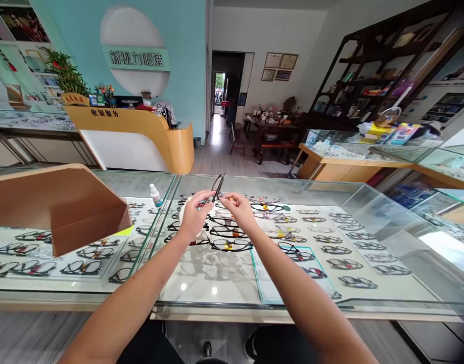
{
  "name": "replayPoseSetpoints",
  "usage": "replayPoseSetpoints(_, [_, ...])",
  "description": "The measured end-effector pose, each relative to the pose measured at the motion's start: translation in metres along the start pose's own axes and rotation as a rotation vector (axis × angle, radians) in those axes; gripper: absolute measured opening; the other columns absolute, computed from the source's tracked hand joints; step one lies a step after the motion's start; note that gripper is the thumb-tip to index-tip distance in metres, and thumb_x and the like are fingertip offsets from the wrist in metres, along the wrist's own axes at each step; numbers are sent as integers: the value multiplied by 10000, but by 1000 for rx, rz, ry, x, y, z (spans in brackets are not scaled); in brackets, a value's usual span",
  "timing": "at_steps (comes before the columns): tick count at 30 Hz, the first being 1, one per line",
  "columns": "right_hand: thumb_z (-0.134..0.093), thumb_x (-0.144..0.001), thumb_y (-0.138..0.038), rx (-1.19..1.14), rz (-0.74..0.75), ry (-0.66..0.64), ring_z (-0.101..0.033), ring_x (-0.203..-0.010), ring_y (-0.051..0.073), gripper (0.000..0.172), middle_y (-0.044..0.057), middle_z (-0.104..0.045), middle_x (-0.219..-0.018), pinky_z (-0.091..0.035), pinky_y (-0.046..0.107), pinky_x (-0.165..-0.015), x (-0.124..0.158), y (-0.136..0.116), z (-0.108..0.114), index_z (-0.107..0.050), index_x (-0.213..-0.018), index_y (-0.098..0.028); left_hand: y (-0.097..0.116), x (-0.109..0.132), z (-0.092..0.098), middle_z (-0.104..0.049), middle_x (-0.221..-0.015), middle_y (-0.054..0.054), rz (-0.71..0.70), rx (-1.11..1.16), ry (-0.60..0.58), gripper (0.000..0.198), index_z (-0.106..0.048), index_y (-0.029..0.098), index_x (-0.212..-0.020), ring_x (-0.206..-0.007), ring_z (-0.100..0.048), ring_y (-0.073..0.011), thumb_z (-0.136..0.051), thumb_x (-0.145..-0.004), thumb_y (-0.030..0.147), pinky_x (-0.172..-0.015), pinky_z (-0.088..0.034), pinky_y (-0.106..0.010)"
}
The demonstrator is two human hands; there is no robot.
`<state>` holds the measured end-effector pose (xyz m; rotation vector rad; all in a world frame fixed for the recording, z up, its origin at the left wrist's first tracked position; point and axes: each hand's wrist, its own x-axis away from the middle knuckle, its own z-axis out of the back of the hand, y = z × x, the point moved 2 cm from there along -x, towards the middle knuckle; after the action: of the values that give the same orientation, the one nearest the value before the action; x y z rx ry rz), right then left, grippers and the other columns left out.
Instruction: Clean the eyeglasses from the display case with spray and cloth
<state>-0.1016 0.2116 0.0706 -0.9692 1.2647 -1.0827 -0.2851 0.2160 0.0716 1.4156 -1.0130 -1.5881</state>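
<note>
A dark-framed pair of eyeglasses (218,186) is held up on edge above the glass display counter (213,280). My left hand (195,216) pinches it from the left, fingers closed. On the other side, my right hand (238,208) has its fingers bent together at the lower part of the frame; the exact contact is small and partly hidden. Something white, perhaps a cloth (183,211), shows behind and below my left hand. Under the glass, rows of spectacle frames (232,244) lie beneath both hands.
To the left stand a small spray bottle (155,195) and a large brown folded stand (65,202) on the counter. A teal-edged tray (259,278) lies near my right forearm. Beyond are a curved wooden reception desk (179,149) and another glass case (353,161).
</note>
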Motion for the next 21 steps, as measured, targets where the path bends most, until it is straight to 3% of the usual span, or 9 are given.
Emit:
replayPoseSetpoints(5, [-867,-776,-665,-33,15,-1,-219,-507,89,508,-150,-296,-511,-168,293,-561,8,-6,-2,-683,-920,-214,6,8,-4,-765,-1437,-112,-32,-74,-61,384,-875,253,-1247,-1379,-689,-328,-720,-898,286,-1011,-588,-417])
replayPoseSetpoints(9, [-870,-791,-618,-33,39,66,-235,-512,88,461,-149,-294,-524,-196,288,-563,10,-7,0,-677,-917,-220,11,12,-6,-769,-1440,-106,-114,-148,-84,388,-860,249,-1267,-1402,-675,-322,-710,-911,284,-1078,-568,-433])
replayPoseSetpoints(16, [-833,-822,-581,-37,59,96,-252,-523,98,418,-141,-305,-527,-212,286,-572,10,-13,4,-726,-980,-210,10,13,-8,-799,-1387,-105,-124,-152,-53,331,-854,247,-1201,-1367,-695,-306,-698,-914,302,-986,-547,-402])
replayPoseSetpoints(21, [-851,-783,-597,-84,22,62,-236,-509,89,433,-141,-332,-502,-193,281,-563,12,-20,2,-687,-917,-220,7,10,-8,-834,-1193,-91,-53,-50,19,234,-769,228,-1110,-1168,-757,-263,-766,-905,340,-965,-535,-386])
